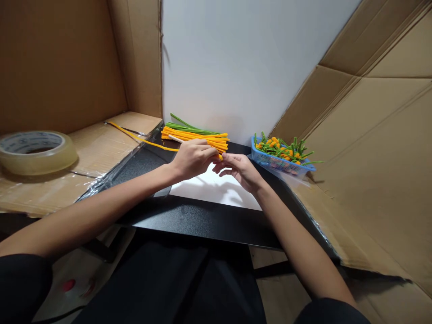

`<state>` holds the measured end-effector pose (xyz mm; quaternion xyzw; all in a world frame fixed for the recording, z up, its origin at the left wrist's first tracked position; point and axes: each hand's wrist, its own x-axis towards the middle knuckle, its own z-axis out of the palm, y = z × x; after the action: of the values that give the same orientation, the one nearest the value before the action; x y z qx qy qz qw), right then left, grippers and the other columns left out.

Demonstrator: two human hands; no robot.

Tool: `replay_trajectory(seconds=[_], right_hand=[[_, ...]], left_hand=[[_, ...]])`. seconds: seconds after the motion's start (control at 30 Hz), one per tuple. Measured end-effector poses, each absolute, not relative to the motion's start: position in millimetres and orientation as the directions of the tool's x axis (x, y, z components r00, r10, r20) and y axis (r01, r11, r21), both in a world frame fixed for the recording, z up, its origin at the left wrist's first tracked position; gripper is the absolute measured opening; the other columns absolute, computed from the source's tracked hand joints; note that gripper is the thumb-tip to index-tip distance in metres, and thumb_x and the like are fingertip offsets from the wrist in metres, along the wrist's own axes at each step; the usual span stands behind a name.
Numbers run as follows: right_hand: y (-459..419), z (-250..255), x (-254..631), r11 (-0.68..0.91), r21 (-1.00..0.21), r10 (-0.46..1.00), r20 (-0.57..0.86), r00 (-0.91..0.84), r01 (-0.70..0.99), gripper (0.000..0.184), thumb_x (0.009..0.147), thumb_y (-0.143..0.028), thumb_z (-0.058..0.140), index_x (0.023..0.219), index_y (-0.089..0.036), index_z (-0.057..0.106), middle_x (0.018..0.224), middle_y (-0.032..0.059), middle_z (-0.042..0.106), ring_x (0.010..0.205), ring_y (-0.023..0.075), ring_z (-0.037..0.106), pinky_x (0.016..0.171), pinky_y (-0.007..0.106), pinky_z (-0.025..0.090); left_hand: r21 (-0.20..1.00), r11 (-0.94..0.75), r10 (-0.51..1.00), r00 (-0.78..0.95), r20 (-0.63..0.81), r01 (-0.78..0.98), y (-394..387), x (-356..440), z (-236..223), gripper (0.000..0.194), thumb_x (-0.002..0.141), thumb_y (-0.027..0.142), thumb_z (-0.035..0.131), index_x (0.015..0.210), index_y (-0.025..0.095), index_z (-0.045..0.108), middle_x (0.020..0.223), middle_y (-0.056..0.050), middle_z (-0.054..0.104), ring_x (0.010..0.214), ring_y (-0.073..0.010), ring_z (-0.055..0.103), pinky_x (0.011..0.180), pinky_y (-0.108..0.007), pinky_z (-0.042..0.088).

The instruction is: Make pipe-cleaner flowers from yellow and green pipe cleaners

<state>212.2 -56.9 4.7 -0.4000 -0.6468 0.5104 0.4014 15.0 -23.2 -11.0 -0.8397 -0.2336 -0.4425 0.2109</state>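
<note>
My left hand [193,158] is closed around a long orange pipe cleaner [148,141] that trails away to the left, and a thin white stick [176,138] pokes out above its knuckles. My right hand [238,170] meets it fingertip to fingertip, pinching the pipe cleaner's near end. Both hands hover over a white sheet [216,189] on the black table [202,218]. Just behind them lies a pile of orange pipe cleaners [199,135] with green ones [184,125] at its back.
A blue basket [280,163] holding several small orange-and-green pipe-cleaner flowers sits at the right. A roll of clear tape [35,151] rests on the cardboard ledge at left. Cardboard walls close in both sides, with a white wall behind.
</note>
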Motion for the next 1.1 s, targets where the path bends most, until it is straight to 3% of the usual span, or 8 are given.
replay_trajectory(seconds=[0.1,0.23,0.33,0.47,0.6,0.8,0.93,1.1], right_hand=[[-57,5,213,0.064,-0.996,0.928,0.036,-0.370,0.065,0.052,0.073,-0.066,0.079,0.080,-0.015,0.075,0.074,0.0100,0.076,0.067,0.0175,0.070,0.061,0.027,0.055],[-56,2,211,0.176,-0.976,0.937,0.126,-0.327,0.130,0.045,0.065,-0.058,0.088,0.074,-0.016,0.075,0.070,0.0058,0.075,0.065,0.0149,0.069,0.062,0.025,0.054],[-55,-1,210,0.172,-0.975,0.941,0.121,-0.316,0.140,0.046,0.064,-0.058,0.088,0.074,-0.015,0.077,0.068,0.0064,0.075,0.063,0.0143,0.069,0.062,0.025,0.055],[-53,-2,212,0.094,-0.988,0.966,0.061,-0.249,0.125,0.048,0.066,-0.061,0.087,0.082,-0.016,0.079,0.078,0.0101,0.079,0.070,0.0176,0.073,0.064,0.027,0.058],[-52,2,217,-0.048,-0.993,0.964,-0.075,-0.256,0.108,0.054,0.073,-0.068,0.078,0.072,-0.014,0.077,0.079,0.0163,0.079,0.069,0.0201,0.073,0.059,0.028,0.058],[-52,5,221,-0.064,-0.997,0.940,-0.078,-0.332,0.051,0.038,0.064,-0.048,0.092,0.075,-0.015,0.079,0.076,0.0089,0.077,0.067,0.0142,0.068,0.065,0.025,0.056],[-52,4,222,-0.064,-0.997,0.956,-0.074,-0.283,0.045,0.036,0.059,-0.043,0.096,0.076,-0.016,0.080,0.075,0.0070,0.077,0.068,0.0136,0.068,0.070,0.028,0.056],[-51,0,220,-0.057,-0.998,0.969,-0.059,-0.238,0.019,0.041,0.050,-0.043,0.099,0.075,-0.016,0.081,0.075,0.0071,0.077,0.072,0.0148,0.071,0.075,0.029,0.058]], left_hand=[[-0.173,-0.814,0.202,0.549,0.811,0.554,-22,14,-11,0.033,0.100,0.031,0.051,0.078,0.019,0.073,0.072,-0.004,0.072,0.070,-0.0166,0.064,0.066,-0.029,0.045],[-0.209,-0.818,0.212,0.619,0.756,0.536,-19,12,-12,0.032,0.101,0.031,0.052,0.082,0.018,0.074,0.070,-0.005,0.069,0.070,-0.0169,0.063,0.065,-0.029,0.045],[-0.202,-0.838,0.219,0.650,0.727,0.508,-16,10,-12,0.033,0.102,0.034,0.053,0.084,0.017,0.074,0.069,-0.005,0.069,0.071,-0.0175,0.062,0.066,-0.029,0.046],[-0.169,-0.836,0.243,0.627,0.740,0.522,-15,10,-12,0.035,0.103,0.036,0.051,0.084,0.017,0.074,0.072,-0.006,0.070,0.072,-0.0176,0.063,0.069,-0.029,0.047],[-0.190,-0.812,0.221,0.593,0.774,0.552,-17,10,-11,0.033,0.103,0.035,0.051,0.086,0.017,0.073,0.076,-0.006,0.073,0.075,-0.0177,0.065,0.069,-0.030,0.047],[-0.218,-0.819,0.214,0.634,0.743,0.532,-18,9,-11,0.029,0.103,0.030,0.052,0.087,0.016,0.072,0.075,-0.006,0.071,0.073,-0.0175,0.062,0.070,-0.029,0.048],[-0.212,-0.853,0.213,0.687,0.695,0.478,-19,6,-11,0.029,0.104,0.027,0.049,0.090,0.015,0.072,0.074,-0.006,0.069,0.073,-0.0181,0.060,0.068,-0.029,0.048],[-0.285,-0.813,0.235,0.734,0.638,0.508,-21,7,-11,0.029,0.103,0.022,0.048,0.086,0.015,0.071,0.075,-0.007,0.069,0.074,-0.0182,0.061,0.069,-0.030,0.049]])
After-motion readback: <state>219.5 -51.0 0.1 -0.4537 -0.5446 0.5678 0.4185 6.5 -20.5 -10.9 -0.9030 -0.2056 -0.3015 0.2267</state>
